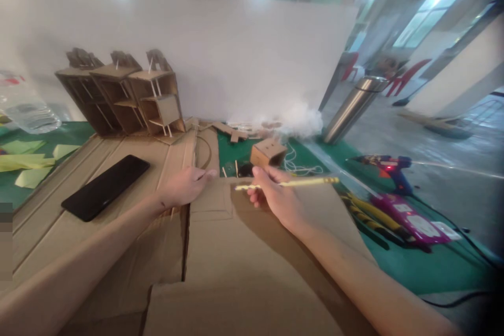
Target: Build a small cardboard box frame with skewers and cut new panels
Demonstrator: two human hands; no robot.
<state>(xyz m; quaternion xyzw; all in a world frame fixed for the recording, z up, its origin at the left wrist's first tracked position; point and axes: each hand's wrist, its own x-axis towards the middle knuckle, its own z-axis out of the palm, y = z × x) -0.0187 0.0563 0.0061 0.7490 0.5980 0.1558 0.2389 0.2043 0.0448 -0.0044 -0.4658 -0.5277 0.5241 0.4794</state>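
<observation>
Single head-worn view, forward and down, close over the cardboard sheet (252,252) toward a white backboard (244,58).

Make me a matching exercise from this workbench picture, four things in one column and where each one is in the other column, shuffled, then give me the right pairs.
Things:
1. pencil
2. black phone
3. steel flask
4. glue gun

Places:
A. lying flat on the cardboard sheet, left of the left hand
B. standing tilted at the far edge of the green mat, by the white board
C. held in the right hand
D. lying on the green mat, right of the right hand

Pairs: 1-C, 2-A, 3-B, 4-D
</observation>
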